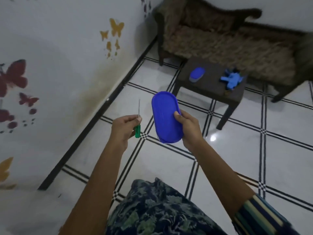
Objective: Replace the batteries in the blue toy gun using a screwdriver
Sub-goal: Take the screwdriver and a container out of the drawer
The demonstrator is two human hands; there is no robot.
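My left hand (124, 128) grips a screwdriver (138, 128) with a green handle, its thin metal shaft pointing up. My right hand (188, 128) holds a blue oval lidded container (165, 116) by its right edge, thumb on the lid, over the tiled floor. The blue toy gun (232, 79) lies on the right part of a small dark table (211, 87) ahead. A second blue-lidded oval container (197, 74) sits on the table's left part. Both hands are well short of the table.
A brown patterned sofa (228, 46) stands behind the table against the wall. A white wall with butterfly stickers (116, 28) runs along the left. The floor is glossy white tile with black lines. My patterned clothing (157, 209) fills the bottom of the view.
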